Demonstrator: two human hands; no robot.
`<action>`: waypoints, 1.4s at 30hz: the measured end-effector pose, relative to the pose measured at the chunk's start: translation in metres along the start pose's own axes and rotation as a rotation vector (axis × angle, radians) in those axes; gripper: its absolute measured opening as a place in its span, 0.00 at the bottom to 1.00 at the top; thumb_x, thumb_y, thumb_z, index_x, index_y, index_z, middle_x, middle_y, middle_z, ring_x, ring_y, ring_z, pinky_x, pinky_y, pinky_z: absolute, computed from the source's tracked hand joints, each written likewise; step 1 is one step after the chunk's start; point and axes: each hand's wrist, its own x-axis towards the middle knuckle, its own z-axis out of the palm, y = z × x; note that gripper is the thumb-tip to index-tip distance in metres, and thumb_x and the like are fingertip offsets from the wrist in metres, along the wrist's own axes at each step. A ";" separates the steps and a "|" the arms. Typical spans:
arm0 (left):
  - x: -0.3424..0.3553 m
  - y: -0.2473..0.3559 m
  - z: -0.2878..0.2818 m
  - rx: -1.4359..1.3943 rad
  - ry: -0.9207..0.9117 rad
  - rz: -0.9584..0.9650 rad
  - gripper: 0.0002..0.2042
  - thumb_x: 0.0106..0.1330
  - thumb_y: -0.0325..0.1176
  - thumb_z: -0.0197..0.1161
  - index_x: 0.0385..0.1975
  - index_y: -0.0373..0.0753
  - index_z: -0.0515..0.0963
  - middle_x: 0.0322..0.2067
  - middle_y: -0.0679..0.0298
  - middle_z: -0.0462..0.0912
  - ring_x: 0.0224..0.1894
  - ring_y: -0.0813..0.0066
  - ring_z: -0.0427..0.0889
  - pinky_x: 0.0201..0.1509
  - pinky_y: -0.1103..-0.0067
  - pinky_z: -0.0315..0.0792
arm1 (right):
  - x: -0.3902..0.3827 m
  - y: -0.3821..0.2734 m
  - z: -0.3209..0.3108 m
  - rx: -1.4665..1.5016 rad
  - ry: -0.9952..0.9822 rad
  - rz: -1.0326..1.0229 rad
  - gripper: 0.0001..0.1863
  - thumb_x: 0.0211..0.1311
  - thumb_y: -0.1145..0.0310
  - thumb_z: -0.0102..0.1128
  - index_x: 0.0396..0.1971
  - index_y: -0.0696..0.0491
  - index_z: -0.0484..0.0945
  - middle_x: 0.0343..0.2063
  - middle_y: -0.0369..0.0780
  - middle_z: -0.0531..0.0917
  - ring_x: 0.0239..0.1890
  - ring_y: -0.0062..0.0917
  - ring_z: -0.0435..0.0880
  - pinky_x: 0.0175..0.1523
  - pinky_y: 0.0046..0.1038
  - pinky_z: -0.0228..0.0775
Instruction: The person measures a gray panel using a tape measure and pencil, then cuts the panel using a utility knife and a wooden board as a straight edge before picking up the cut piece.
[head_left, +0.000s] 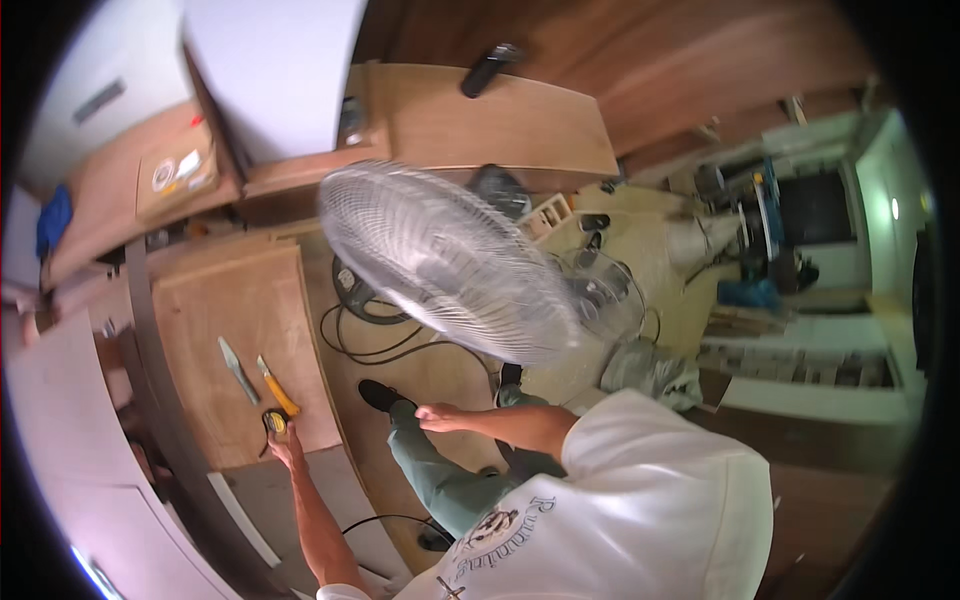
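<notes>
My left hand (287, 445) is closed around a black and yellow tape measure (276, 423), at the near edge of a wooden board (225, 320). Just beyond it on the board lie a yellow-handled utility knife (278, 388) and a grey-green putty knife (238, 370), side by side and apart from my fingers. My right hand (440, 417) hangs over my green trouser leg with its fingers curled in. Nothing shows in it, and it touches no tool.
A large standing fan (445, 260) rises ahead of me, with a black cable (390, 355) looping on the floor. A wooden cabinet (490, 115) with a dark bottle-like object (488, 72) on it is behind the fan. White cabinet panels (85, 420) flank the left side.
</notes>
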 end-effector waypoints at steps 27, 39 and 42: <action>-0.625 0.307 0.480 0.589 -0.847 0.384 0.20 0.72 0.47 0.55 0.59 0.47 0.69 0.51 0.64 0.77 0.48 0.67 0.77 0.47 0.66 0.73 | -0.609 0.576 -0.042 1.659 1.167 0.244 0.29 0.63 0.61 0.66 0.62 0.54 0.74 0.41 0.40 0.86 0.38 0.24 0.86 0.41 0.27 0.77; -0.757 0.341 0.597 0.765 -0.920 0.432 0.18 0.73 0.46 0.56 0.56 0.45 0.71 0.45 0.66 0.77 0.43 0.71 0.77 0.43 0.68 0.74 | -0.690 0.750 -0.135 1.695 1.217 -0.139 0.30 0.61 0.65 0.67 0.64 0.50 0.72 0.45 0.39 0.85 0.41 0.24 0.85 0.43 0.29 0.79; -0.770 0.363 0.590 0.796 -0.848 0.404 0.17 0.74 0.46 0.56 0.55 0.45 0.72 0.44 0.66 0.77 0.41 0.71 0.78 0.43 0.69 0.75 | -0.739 0.814 -0.263 1.478 1.313 -0.136 0.10 0.70 0.60 0.55 0.43 0.49 0.79 0.33 0.33 0.84 0.33 0.19 0.82 0.37 0.26 0.74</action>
